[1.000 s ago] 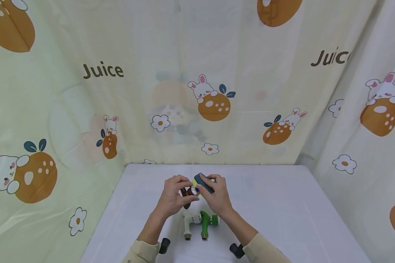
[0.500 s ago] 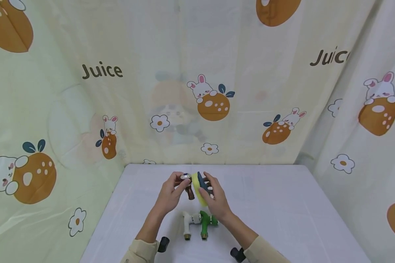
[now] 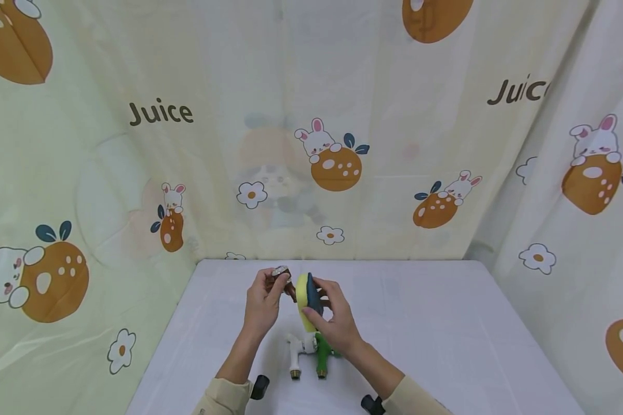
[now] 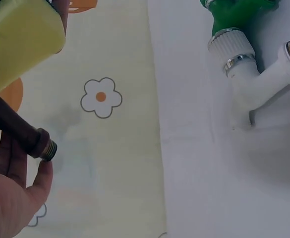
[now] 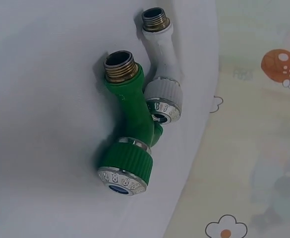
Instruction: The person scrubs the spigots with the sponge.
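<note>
My left hand (image 3: 260, 306) grips a dark brown faucet (image 4: 13, 121) with a silvery knob top, tilted so that its threaded end points out past the fingers in the left wrist view. In my right hand (image 3: 340, 324) is a sponge (image 3: 302, 295), yellow on one side and dark blue on the other. Its yellow side faces the brown faucet and lies close beside it; whether they touch I cannot tell. Below the hands, a white faucet (image 3: 295, 355) and a green faucet (image 3: 322, 358) lie side by side on the table. The right wrist view barely catches the right hand's fingers.
The white table (image 3: 420, 334) reaches back to a cream curtain (image 3: 384, 219) printed with rabbits, oranges and flowers. Black camera mounts (image 3: 259, 387) sit at both wrists, by beige sleeves (image 3: 223, 397).
The brown faucet has turned in my left hand, its knob swinging from the right to the upper left. The sponge has gone from slanted to nearly upright and shifted slightly left.
</note>
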Tool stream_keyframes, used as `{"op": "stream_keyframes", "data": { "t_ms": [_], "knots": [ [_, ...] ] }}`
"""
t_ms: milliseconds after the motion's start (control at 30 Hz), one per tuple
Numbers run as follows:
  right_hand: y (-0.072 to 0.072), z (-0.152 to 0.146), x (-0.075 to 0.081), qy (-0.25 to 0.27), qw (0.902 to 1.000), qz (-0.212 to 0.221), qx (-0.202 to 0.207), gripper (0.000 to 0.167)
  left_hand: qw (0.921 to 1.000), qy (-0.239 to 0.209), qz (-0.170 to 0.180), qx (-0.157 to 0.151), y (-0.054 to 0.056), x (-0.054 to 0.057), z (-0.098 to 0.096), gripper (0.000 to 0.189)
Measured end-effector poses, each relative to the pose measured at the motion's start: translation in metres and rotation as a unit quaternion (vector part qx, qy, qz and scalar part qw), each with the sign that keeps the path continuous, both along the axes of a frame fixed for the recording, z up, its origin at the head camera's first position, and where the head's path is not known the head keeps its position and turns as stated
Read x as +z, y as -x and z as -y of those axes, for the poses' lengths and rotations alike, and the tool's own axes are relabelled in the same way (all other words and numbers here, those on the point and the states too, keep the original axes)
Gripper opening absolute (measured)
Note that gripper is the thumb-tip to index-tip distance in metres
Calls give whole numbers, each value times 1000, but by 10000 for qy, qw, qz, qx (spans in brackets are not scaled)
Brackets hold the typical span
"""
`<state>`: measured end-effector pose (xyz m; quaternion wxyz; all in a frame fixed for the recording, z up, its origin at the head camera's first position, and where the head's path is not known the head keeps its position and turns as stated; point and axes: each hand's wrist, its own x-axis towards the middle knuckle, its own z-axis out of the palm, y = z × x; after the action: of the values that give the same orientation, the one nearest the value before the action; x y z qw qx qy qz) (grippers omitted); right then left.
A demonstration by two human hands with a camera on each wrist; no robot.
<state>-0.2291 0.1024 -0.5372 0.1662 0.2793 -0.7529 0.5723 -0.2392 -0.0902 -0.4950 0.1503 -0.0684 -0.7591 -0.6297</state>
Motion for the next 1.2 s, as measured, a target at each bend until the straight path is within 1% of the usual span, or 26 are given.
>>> {"op": "stream_keyframes", "data": {
  "t_ms": [67,167,267,300,367,467,500,600,633,767,933,1100,1200],
  "knots": [
    [0,0,0,18,10000,-3,-5,62,9998,-195,-29,57,0,0,-1,35],
    [0,0,-1,50,10000,-43,-9,61,9989,-397,-72,257,1,1,-1,35],
    [-1,1,0,55,9999,66,-96,60,9985,-414,-58,341,1,3,-3,37],
    [-1,1,0,74,9998,108,-124,60,9987,-406,-15,317,1,4,-3,37],
    [-1,1,0,79,9995,234,-204,60,9990,-410,82,159,0,6,-1,39],
    [0,-1,-1,106,9989,354,-283,59,9993,-360,121,51,-2,8,2,38],
    [1,-2,-2,117,9989,360,-290,58,9994,-342,105,41,-2,9,3,39],
    [2,-3,-1,176,9984,431,-335,56,9997,-190,-32,150,-3,8,5,41],
    [2,-3,0,185,9981,465,-368,55,9998,-158,-78,132,-3,8,5,42],
    [4,-3,3,292,9966,545,-543,52,9998,14,-122,-126,-3,6,5,44],
    [5,-3,7,434,9939,621,-799,48,9982,295,15,-525,-4,3,5,40],
    [7,-4,12,504,9919,684,-942,43,9950,339,4,-944,-5,1,6,32],
    [9,-5,16,538,9907,791,-969,34,9938,309,0,-1068,-4,0,7,30]
  ]
}}
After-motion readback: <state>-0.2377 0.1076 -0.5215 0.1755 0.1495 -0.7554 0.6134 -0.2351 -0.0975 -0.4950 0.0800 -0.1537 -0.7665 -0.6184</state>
